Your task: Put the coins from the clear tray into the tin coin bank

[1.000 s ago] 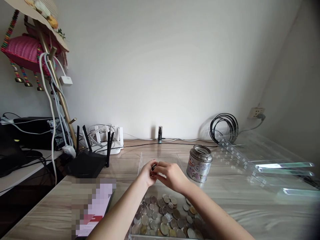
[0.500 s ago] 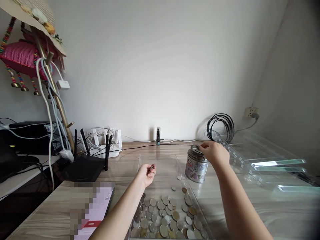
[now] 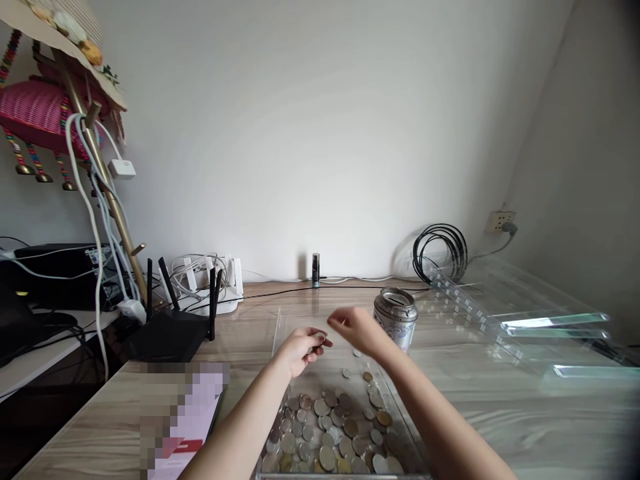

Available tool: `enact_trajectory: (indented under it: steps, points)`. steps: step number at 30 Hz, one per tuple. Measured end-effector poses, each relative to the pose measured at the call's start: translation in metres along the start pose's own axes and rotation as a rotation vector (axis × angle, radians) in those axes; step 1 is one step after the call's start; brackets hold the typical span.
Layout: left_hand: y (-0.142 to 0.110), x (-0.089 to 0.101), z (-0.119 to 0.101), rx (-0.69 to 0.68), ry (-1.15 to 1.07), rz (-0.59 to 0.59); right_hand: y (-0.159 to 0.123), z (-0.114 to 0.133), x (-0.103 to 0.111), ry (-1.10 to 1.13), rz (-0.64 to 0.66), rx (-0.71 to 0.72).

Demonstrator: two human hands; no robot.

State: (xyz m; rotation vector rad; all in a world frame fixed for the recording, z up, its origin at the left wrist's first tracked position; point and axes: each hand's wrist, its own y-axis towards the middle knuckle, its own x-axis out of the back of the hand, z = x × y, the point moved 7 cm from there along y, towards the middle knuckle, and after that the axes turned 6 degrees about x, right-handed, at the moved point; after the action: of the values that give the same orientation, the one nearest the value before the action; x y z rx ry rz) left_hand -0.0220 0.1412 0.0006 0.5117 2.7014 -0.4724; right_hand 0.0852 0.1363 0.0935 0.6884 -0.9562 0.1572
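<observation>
Centrally, the left hand (image 3: pixel 303 350) hovers above a clear, rectangular plastic tray (image 3: pixel 343 476), its fingers curled around what looks like a small round metal coin (image 3: pixel 321 337). Just beside it, the right hand (image 3: pixel 357 330) is held palm-down with bent, bunched fingers; whether they grip anything, I cannot tell. Flat, round silver and brass-coloured coins (image 3: pixel 327 458) lie spread over the tray's near part, some overlapping. Behind the right forearm, to the tray's right, a silver cylindrical tin with a slotted lid (image 3: pixel 397 303) stands upright on the pale wood-grain counter (image 3: pixel 500 427). Well to the left sits a flat black router with upright antennas (image 3: pixel 167 337).
</observation>
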Motion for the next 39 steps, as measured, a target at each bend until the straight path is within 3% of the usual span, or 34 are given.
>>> enact_trajectory:
  steps: [2,5,9,13,16,18,21,24,27,29,31,34,35,36,39]
  points:
    - [0.001,0.0,-0.002,-0.031,0.034,0.008,0.001,0.004,-0.029,0.1,0.104,0.004]
    - [0.002,0.002,-0.003,-0.04,0.03,-0.003,0.002,-0.003,-0.048,0.288,0.169,-0.035]
    - [0.003,0.004,-0.004,-0.036,-0.027,-0.014,0.0,-0.006,-0.05,0.486,0.229,0.009]
    - [0.001,0.003,-0.004,-0.019,-0.06,-0.014,0.0,-0.004,-0.04,0.337,0.107,0.037]
    - [-0.001,0.001,-0.002,0.014,-0.059,-0.006,0.003,-0.002,-0.016,0.23,-0.074,0.05]
    - [-0.002,-0.001,0.002,0.07,-0.034,0.013,0.002,-0.01,0.017,0.094,-0.267,0.013]
    - [-0.003,-0.003,0.006,0.115,0.012,0.041,-0.01,-0.039,0.075,-0.262,-0.518,-0.216]
    - [-0.003,-0.003,0.006,0.09,0.053,0.058,-0.018,-0.077,0.103,-0.424,-0.472,-0.428]
    - [-0.002,-0.003,0.004,0.055,0.094,0.054,-0.022,-0.102,0.107,-0.413,-0.411,-0.494]
    - [-0.001,-0.001,0.001,0.022,0.103,0.018,-0.023,-0.106,0.105,-0.42,-0.407,-0.507]
    - [-0.001,0.001,-0.002,-0.018,0.105,-0.021,-0.024,-0.095,0.105,-0.444,-0.482,-0.45]
    - [-0.001,0.0,-0.005,-0.062,0.098,-0.027,-0.025,-0.059,0.104,-0.435,-0.655,-0.265]
    - [-0.001,0.0,-0.005,-0.065,0.081,-0.027,-0.024,-0.046,0.098,-0.392,-0.652,-0.201]
    - [-0.001,0.0,-0.005,-0.058,0.057,-0.03,-0.019,-0.035,0.086,-0.326,-0.587,-0.139]
    - [0.0,0.002,-0.003,-0.025,-0.029,-0.049,-0.006,-0.006,0.029,-0.114,-0.188,0.025]
